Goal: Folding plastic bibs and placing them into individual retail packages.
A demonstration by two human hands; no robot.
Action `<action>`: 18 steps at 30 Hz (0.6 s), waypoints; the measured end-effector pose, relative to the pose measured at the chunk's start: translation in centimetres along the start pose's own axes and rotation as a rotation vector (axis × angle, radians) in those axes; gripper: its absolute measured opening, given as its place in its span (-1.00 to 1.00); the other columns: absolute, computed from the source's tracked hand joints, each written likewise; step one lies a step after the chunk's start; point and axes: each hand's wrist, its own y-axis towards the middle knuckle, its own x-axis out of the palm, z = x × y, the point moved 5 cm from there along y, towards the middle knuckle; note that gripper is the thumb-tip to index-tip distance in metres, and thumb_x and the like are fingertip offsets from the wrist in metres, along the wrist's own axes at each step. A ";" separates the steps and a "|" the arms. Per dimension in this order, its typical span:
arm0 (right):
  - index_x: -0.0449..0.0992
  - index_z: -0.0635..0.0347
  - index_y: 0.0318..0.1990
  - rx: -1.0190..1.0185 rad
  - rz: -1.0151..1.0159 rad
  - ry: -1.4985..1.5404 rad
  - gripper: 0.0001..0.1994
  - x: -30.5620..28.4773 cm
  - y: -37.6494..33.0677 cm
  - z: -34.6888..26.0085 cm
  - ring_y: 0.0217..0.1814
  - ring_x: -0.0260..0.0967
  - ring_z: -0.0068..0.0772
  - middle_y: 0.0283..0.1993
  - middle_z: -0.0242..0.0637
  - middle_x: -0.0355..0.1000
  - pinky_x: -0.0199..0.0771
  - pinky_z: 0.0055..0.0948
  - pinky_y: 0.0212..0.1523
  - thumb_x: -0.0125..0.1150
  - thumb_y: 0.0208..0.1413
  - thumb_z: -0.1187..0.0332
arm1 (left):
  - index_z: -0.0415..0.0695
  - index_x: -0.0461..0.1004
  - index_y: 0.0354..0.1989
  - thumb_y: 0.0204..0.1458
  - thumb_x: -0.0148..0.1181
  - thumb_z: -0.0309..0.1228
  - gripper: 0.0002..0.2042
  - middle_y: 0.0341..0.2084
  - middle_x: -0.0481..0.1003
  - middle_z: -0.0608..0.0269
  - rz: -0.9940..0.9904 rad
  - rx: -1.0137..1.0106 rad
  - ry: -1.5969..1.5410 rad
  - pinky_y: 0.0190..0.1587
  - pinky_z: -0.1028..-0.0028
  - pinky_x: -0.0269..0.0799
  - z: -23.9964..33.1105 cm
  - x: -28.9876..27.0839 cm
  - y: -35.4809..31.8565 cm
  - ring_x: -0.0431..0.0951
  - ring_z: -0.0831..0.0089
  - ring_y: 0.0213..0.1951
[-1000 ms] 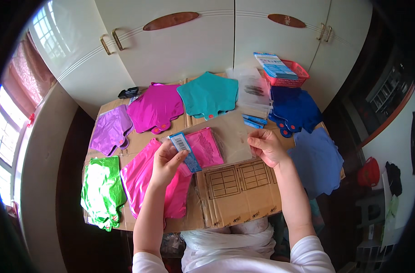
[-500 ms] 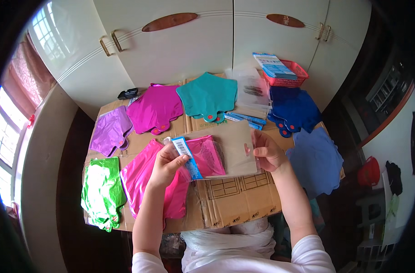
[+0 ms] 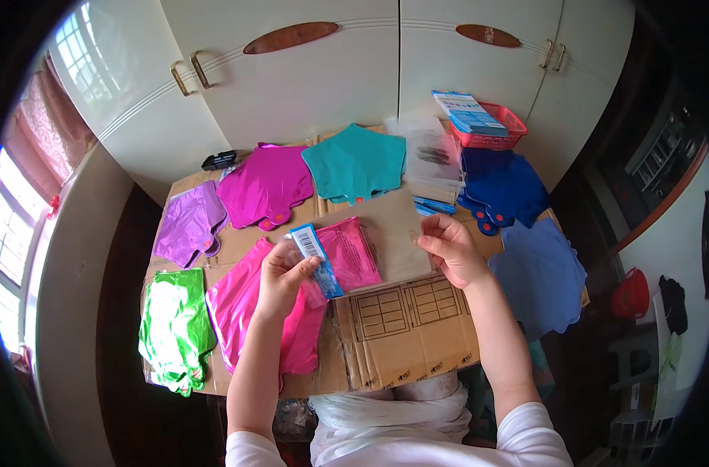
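Note:
I hold a clear plastic packet (image 3: 385,237) between both hands, above the cardboard-covered table (image 3: 409,335). Inside it lies a folded pink foil balloon (image 3: 350,253). My left hand (image 3: 284,272) pinches the packet's left end at its blue header card (image 3: 314,249). My right hand (image 3: 448,249) grips the packet's right edge. Under my left hand a flat pink star-shaped balloon (image 3: 241,311) lies on the table.
Flat foil balloons are spread about: green (image 3: 171,327), purple (image 3: 187,222), magenta (image 3: 265,183), teal (image 3: 354,159), dark blue (image 3: 502,187), light blue (image 3: 537,272). A red basket (image 3: 502,128) with blue packets stands at the back right, beside clear bags (image 3: 432,152). White cupboard doors (image 3: 331,70) stand behind.
The clear packet with the pink balloon is now spread out flat between my hands. My left hand has risen slightly; my right hand has hardly moved.

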 end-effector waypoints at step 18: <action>0.47 0.24 -0.35 -0.304 0.316 -0.594 -0.84 0.3 -0.2 -0.5 -0.43 0.19 -0.79 -0.49 -0.55 0.35 0.16 -0.73 -0.40 0.15 0.16 0.32 | -0.19 0.43 -0.24 0.01 0.21 -0.57 -0.85 -0.49 0.52 0.36 -0.031 0.014 0.154 -0.45 0.63 0.37 -0.3 0.8 -0.4 0.46 0.69 -0.48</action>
